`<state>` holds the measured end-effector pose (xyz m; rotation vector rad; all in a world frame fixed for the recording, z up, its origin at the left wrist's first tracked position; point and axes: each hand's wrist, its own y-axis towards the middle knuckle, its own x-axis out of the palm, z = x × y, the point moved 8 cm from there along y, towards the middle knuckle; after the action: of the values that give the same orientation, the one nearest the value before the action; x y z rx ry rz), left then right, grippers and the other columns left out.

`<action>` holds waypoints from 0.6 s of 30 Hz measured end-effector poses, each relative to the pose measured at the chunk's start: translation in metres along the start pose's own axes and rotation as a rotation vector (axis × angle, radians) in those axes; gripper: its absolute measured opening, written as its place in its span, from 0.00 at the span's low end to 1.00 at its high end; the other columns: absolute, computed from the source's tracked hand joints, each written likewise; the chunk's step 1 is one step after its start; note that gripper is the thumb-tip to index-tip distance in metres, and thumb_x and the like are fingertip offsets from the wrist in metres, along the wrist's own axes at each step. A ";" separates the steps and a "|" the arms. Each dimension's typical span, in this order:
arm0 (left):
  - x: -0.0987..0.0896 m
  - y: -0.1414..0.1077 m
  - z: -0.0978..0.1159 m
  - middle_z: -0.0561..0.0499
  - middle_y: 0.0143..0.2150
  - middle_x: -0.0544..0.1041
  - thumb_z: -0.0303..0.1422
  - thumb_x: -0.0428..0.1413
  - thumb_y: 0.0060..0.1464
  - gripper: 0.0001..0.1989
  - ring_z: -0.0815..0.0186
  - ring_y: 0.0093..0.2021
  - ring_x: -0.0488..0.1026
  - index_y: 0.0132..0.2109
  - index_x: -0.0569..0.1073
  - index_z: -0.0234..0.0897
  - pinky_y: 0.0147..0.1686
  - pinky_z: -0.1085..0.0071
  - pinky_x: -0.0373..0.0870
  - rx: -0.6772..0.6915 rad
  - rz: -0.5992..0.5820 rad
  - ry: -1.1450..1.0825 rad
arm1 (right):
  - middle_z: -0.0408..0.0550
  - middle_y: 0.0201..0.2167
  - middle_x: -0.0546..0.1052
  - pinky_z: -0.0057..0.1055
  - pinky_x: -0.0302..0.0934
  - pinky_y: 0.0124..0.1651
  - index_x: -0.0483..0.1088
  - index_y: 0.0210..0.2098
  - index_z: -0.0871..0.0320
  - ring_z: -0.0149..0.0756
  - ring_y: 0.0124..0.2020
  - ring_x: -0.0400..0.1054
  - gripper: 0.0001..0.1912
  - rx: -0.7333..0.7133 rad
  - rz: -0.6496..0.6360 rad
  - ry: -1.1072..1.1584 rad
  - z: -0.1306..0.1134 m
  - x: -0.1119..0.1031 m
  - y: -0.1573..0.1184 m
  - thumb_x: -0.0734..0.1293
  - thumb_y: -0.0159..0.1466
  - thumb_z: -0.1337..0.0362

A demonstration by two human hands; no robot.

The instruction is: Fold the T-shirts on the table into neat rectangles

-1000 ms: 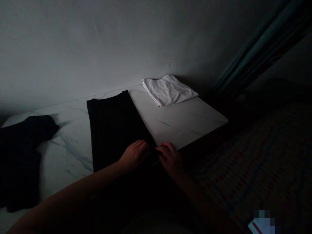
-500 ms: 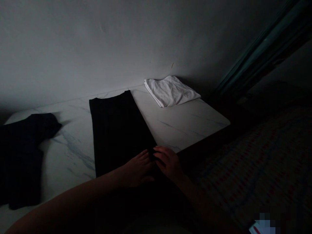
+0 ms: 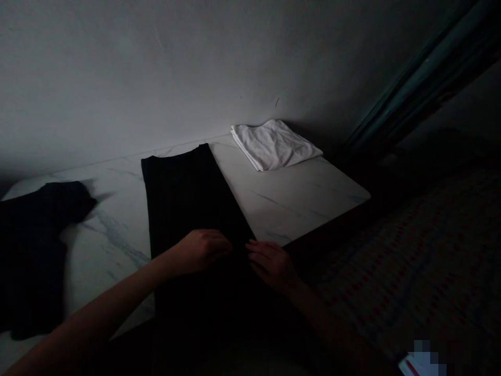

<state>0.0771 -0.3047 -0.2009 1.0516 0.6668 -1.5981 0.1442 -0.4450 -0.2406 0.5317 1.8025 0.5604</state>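
A long black folded garment lies flat on the white marbled table, its near part lost in darkness. My left hand is over its middle, knuckles raised and fingers curled together with the tips down. Whether cloth is between those fingertips is too dark to see. Just right of it, my right hand rests at the garment's right edge, fingers stretched out and a little apart. A small gap separates the two hands.
A folded white cloth lies at the back against the wall. Another dark garment is spread on the left. Patterned fabric covers the right side, below a teal curtain. A bright pixelated patch sits bottom right.
My left hand has moved left and slightly up, away from my right hand, and its flat fingers have curled. My right hand has barely shifted.
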 end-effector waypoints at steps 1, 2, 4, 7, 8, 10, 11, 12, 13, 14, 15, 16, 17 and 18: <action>-0.007 0.003 -0.010 0.47 0.45 0.80 0.33 0.48 0.68 0.13 0.64 0.45 0.77 0.49 0.77 0.39 0.47 0.67 0.73 -0.011 0.052 0.076 | 0.51 0.48 0.81 0.38 0.69 0.54 0.75 0.42 0.56 0.39 0.55 0.74 0.08 -0.003 -0.002 -0.012 0.000 0.001 -0.001 0.64 0.68 0.68; -0.010 0.008 -0.019 0.46 0.47 0.80 0.33 0.49 0.67 0.12 0.62 0.47 0.76 0.50 0.77 0.39 0.50 0.64 0.72 -0.011 0.080 0.154 | 0.50 0.48 0.81 0.38 0.68 0.54 0.75 0.43 0.56 0.39 0.54 0.74 0.08 -0.003 0.003 -0.022 0.000 0.001 -0.002 0.65 0.68 0.68; -0.007 0.017 -0.030 0.45 0.53 0.77 0.31 0.51 0.65 0.13 0.58 0.54 0.73 0.53 0.76 0.40 0.55 0.58 0.70 0.015 0.070 0.273 | 0.50 0.47 0.82 0.39 0.68 0.55 0.75 0.43 0.55 0.38 0.54 0.74 0.08 0.004 0.027 -0.032 -0.001 0.001 -0.003 0.65 0.68 0.69; 0.007 0.031 -0.036 0.42 0.61 0.73 0.28 0.50 0.63 0.18 0.55 0.60 0.69 0.59 0.73 0.38 0.59 0.55 0.66 0.061 0.010 0.356 | 0.50 0.46 0.82 0.38 0.68 0.53 0.73 0.46 0.55 0.37 0.52 0.76 0.09 0.035 0.073 -0.018 0.001 0.000 -0.005 0.63 0.69 0.70; 0.011 0.034 -0.036 0.41 0.62 0.72 0.28 0.50 0.63 0.19 0.54 0.60 0.68 0.59 0.72 0.37 0.60 0.55 0.65 0.080 -0.003 0.370 | 0.50 0.46 0.82 0.38 0.68 0.52 0.72 0.47 0.55 0.36 0.51 0.76 0.10 0.049 0.088 -0.011 0.002 0.000 -0.006 0.62 0.70 0.70; 0.017 0.040 -0.034 0.41 0.62 0.72 0.27 0.49 0.63 0.19 0.54 0.61 0.68 0.60 0.71 0.36 0.61 0.54 0.64 0.105 -0.012 0.404 | 0.51 0.46 0.82 0.37 0.69 0.51 0.71 0.50 0.55 0.36 0.48 0.77 0.12 0.079 0.115 0.000 0.005 -0.001 -0.007 0.60 0.70 0.70; 0.019 0.042 -0.034 0.41 0.61 0.73 0.28 0.49 0.64 0.19 0.54 0.60 0.69 0.59 0.72 0.37 0.60 0.54 0.65 0.108 -0.013 0.427 | 0.51 0.46 0.82 0.37 0.69 0.50 0.71 0.51 0.55 0.35 0.47 0.77 0.13 0.092 0.124 0.002 0.006 -0.001 -0.008 0.60 0.70 0.70; 0.020 0.044 -0.034 0.42 0.59 0.74 0.28 0.49 0.64 0.18 0.54 0.59 0.70 0.58 0.72 0.38 0.59 0.54 0.66 0.107 -0.009 0.454 | 0.51 0.46 0.82 0.36 0.70 0.50 0.71 0.51 0.55 0.35 0.47 0.78 0.14 0.099 0.131 0.001 0.008 -0.001 -0.009 0.60 0.70 0.71; 0.020 0.046 -0.035 0.43 0.57 0.76 0.28 0.49 0.65 0.17 0.55 0.57 0.71 0.57 0.73 0.39 0.57 0.55 0.67 0.101 0.001 0.481 | 0.51 0.47 0.82 0.36 0.70 0.50 0.71 0.51 0.54 0.35 0.46 0.78 0.14 0.101 0.134 -0.001 0.008 -0.001 -0.010 0.60 0.70 0.70; 0.020 0.047 -0.036 0.43 0.55 0.77 0.28 0.49 0.65 0.16 0.56 0.55 0.72 0.56 0.74 0.39 0.56 0.57 0.69 0.094 0.015 0.507 | 0.51 0.47 0.82 0.36 0.70 0.50 0.71 0.51 0.54 0.35 0.46 0.78 0.13 0.097 0.134 -0.007 0.009 0.000 -0.010 0.60 0.70 0.70; 0.019 0.047 -0.037 0.43 0.53 0.78 0.28 0.49 0.66 0.15 0.57 0.53 0.73 0.54 0.75 0.39 0.54 0.58 0.70 0.091 0.033 0.529 | 0.51 0.47 0.82 0.36 0.69 0.50 0.72 0.50 0.54 0.35 0.46 0.78 0.13 0.085 0.130 -0.017 0.008 0.000 -0.010 0.60 0.70 0.70; 0.017 0.047 -0.037 0.43 0.51 0.79 0.28 0.48 0.66 0.14 0.58 0.52 0.74 0.52 0.75 0.38 0.52 0.59 0.71 0.094 0.054 0.549 | 0.50 0.47 0.82 0.36 0.69 0.50 0.72 0.48 0.54 0.35 0.47 0.77 0.12 0.067 0.120 -0.028 0.007 0.001 -0.010 0.60 0.71 0.69; 0.016 0.047 -0.038 0.43 0.50 0.79 0.28 0.48 0.66 0.13 0.58 0.50 0.75 0.51 0.75 0.37 0.52 0.59 0.71 0.102 0.075 0.566 | 0.49 0.46 0.82 0.36 0.68 0.50 0.73 0.47 0.53 0.35 0.48 0.77 0.11 0.043 0.108 -0.039 0.006 0.002 -0.010 0.60 0.71 0.68; 0.015 0.045 -0.038 0.43 0.50 0.80 0.28 0.48 0.67 0.13 0.59 0.50 0.75 0.50 0.76 0.37 0.51 0.59 0.72 0.115 0.092 0.579 | 0.48 0.46 0.83 0.36 0.68 0.51 0.74 0.46 0.53 0.35 0.49 0.77 0.10 0.015 0.096 -0.047 0.004 0.002 -0.010 0.61 0.71 0.68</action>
<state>0.1306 -0.2929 -0.2270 1.6322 0.8971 -1.2607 0.1466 -0.4509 -0.2490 0.6393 1.7445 0.5964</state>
